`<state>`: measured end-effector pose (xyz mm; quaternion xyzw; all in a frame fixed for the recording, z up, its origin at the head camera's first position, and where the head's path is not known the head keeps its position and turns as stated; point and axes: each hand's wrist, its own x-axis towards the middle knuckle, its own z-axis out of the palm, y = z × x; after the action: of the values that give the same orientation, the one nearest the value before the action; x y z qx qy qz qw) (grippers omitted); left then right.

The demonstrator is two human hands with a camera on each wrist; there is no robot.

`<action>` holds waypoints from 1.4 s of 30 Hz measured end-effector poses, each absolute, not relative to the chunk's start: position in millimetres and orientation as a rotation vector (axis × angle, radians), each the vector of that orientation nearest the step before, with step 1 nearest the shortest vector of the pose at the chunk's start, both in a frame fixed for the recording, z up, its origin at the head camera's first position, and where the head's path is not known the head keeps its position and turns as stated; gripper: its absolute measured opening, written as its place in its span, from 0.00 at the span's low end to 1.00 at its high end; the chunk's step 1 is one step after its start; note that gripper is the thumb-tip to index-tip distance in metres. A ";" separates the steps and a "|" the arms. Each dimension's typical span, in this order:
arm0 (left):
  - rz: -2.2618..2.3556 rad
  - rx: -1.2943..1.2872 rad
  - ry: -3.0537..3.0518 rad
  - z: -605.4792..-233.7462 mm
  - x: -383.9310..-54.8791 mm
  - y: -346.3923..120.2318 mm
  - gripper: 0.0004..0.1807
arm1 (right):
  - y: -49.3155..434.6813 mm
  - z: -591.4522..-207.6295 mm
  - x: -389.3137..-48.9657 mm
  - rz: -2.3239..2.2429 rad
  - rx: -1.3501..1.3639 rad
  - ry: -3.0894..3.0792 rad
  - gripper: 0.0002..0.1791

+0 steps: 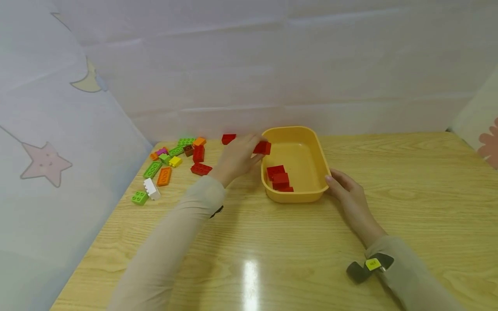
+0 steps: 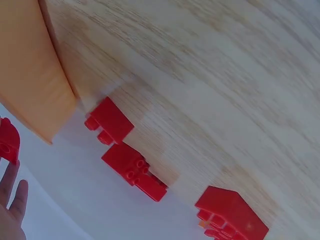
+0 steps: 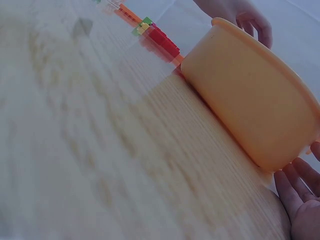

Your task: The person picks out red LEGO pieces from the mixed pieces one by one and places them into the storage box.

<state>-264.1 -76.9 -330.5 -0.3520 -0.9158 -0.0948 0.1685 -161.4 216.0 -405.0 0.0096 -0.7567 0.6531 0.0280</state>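
Note:
My left hand (image 1: 239,156) pinches a red toy brick (image 1: 262,148) at its fingertips, over the left rim of a yellow plastic bin (image 1: 305,151). In the left wrist view the same hand (image 2: 12,210) shows at the left edge with the brick (image 2: 7,142). Several red bricks (image 1: 280,180) lie in the bin's front left corner. My right hand (image 1: 352,201) grips the bin's front right corner, thumb at the rim and fingers along the outer wall. The right wrist view has those fingers (image 3: 300,180) against the bin (image 3: 250,95).
Left of the bin, more red bricks (image 1: 201,169) lie on the wooden table (image 1: 249,242). Farther left is a loose group of bricks: green (image 1: 152,169), orange (image 1: 164,176), yellow (image 1: 175,161), white (image 1: 151,189). A pale cloth wall (image 1: 233,86) stands behind the table.

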 end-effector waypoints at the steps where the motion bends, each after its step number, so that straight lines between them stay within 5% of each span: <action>1: -0.270 -1.009 -2.600 -330.9 -264.2 -74.6 0.23 | 216.3 -405.0 -161.3 2.021 0.030 -2.330 0.36; 42: 0.049 -0.802 -2.864 -339.7 -268.0 -24.1 0.19 | 213.5 -405.0 -159.5 2.037 0.046 -2.274 0.33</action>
<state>-268.0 -24.1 -339.7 -0.2687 -0.9594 0.0165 0.0835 -159.5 213.5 -405.0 0.0151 -0.7440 0.6665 0.0443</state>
